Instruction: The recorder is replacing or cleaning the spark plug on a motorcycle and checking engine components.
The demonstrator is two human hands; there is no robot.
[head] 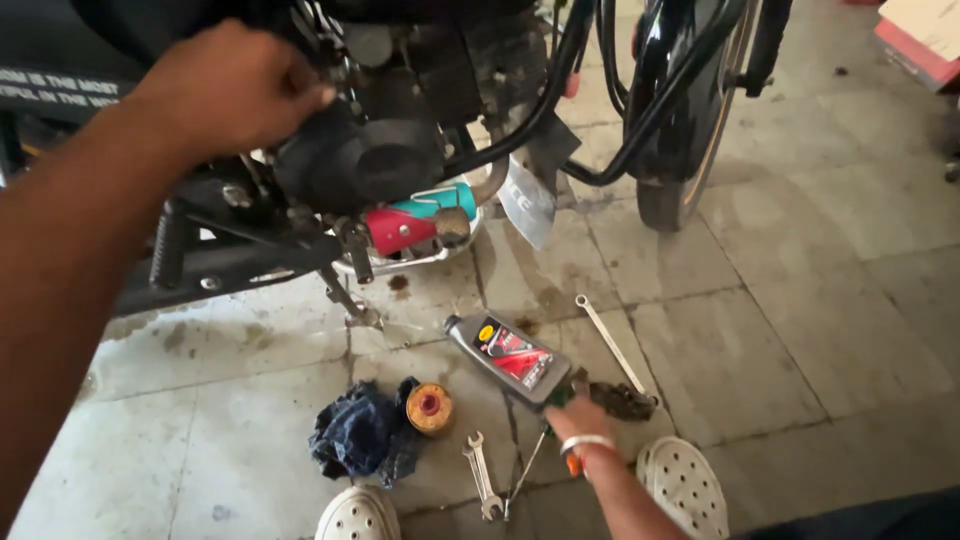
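My left hand [235, 90] at 10 o'clock, curled against the motorcycle engine [360, 150] | my right hand [590, 415] at 5 o'clock grasping grey oil bottle [508, 358] | spanner [483, 475] beside.

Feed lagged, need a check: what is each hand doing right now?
Left hand: closed, pressed against the motorcycle engine; grip unclear.
Right hand: closed on the grey oil bottle.

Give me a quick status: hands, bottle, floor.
Left hand on black motorcycle engine. Right hand gripping grey oil bottle. Wrenches, blue rag nearby.
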